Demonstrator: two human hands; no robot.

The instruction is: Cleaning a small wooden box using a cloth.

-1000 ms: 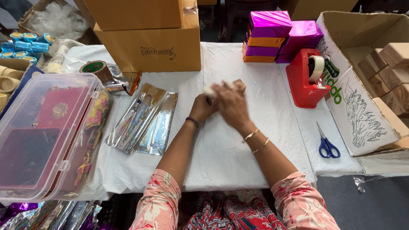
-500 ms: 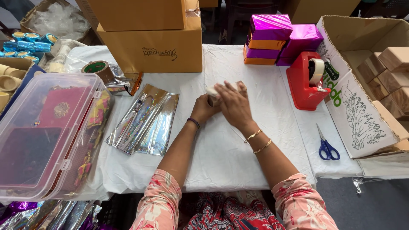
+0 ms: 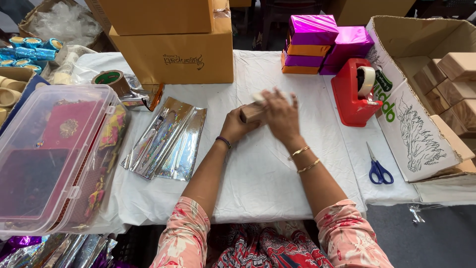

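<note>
A small plain brown box (image 3: 251, 112) rests on the white tablecloth (image 3: 258, 178) at the table's middle. My left hand (image 3: 236, 126) grips its near left end. Over its top lies my right hand (image 3: 280, 115), fingers spread and blurred, covering most of the box. Something pale shows at the box's far edge, too blurred to tell what it is. Gold bangles circle my right wrist and a dark band my left.
Silver foil sheets (image 3: 166, 144) lie to the left, beside a clear plastic bin (image 3: 54, 154). A brown tape roll (image 3: 111, 82) and large cardboard boxes (image 3: 171, 47) stand behind. At the right are wrapped purple and orange boxes (image 3: 317, 44), a red tape dispenser (image 3: 354, 92), blue scissors (image 3: 379, 168) and an open carton of brown boxes (image 3: 436, 89).
My right hand has slid across the top of the box, and the box's brown left end now shows more. My left hand stays on it.
</note>
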